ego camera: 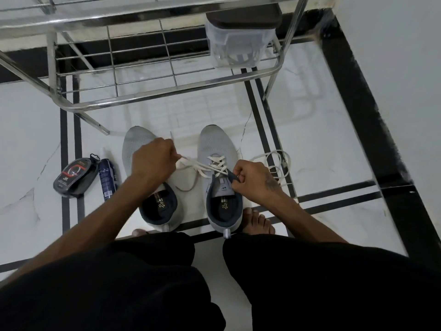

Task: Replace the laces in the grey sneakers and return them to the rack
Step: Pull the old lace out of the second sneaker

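Note:
Two grey sneakers stand side by side on the white floor, toes pointing away from me. The right sneaker (216, 149) carries a cream lace (216, 164) criss-crossed through its upper eyelets. My left hand (152, 161) hovers over the left sneaker (134, 144) and pinches the lace's end, pulling it out to the left. My right hand (253, 180) grips the dark eyelet edge of the right sneaker near its tongue. A second cream lace (280, 163) lies looped on the floor to the right.
A steel shoe rack (143, 101) stands just beyond the sneakers, with a clear plastic box (236, 46) on its lower shelf. A shoe-polish sponge (75, 176) and a dark spray can (107, 177) lie on the floor at the left. My bare feet (256, 223) sit behind the sneakers.

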Tool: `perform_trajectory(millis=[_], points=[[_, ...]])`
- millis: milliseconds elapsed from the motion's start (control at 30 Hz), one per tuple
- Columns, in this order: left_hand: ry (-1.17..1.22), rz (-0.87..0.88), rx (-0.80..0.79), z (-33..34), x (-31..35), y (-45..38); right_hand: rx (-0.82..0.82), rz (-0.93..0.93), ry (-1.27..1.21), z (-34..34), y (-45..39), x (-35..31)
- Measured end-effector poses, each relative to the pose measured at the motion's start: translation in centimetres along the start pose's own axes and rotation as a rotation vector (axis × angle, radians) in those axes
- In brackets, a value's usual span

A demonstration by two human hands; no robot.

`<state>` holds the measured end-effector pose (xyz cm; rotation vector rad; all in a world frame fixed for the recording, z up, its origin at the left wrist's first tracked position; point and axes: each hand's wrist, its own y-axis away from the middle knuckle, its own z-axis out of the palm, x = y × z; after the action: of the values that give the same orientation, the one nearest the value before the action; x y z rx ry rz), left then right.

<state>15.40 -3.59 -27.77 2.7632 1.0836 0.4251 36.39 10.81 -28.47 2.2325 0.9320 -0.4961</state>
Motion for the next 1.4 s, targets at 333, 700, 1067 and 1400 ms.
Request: perform_trajectory(millis=[333, 700, 1067, 1400], points=[[-0.117, 0.331, -0.135, 1.9, 6.8, 0.0, -0.01, 0.023, 0.017, 0.0, 0.0, 0.0], [0.158, 0.171, -0.101, 0.3, 2.2, 1.8, 0.08, -0.149, 0.091, 0.6, 0.2, 0.0], [0.605, 0.033, -0.263, 3.9, 3.0, 3.8, 0.213, -0.097, 0.125, -0.2, -2.8, -0.7], [0.709, 0.071, -0.302, 3.3, 3.2, 3.7, -0.041, -0.348, 0.392, 1.4, -1.8, -2.6]])
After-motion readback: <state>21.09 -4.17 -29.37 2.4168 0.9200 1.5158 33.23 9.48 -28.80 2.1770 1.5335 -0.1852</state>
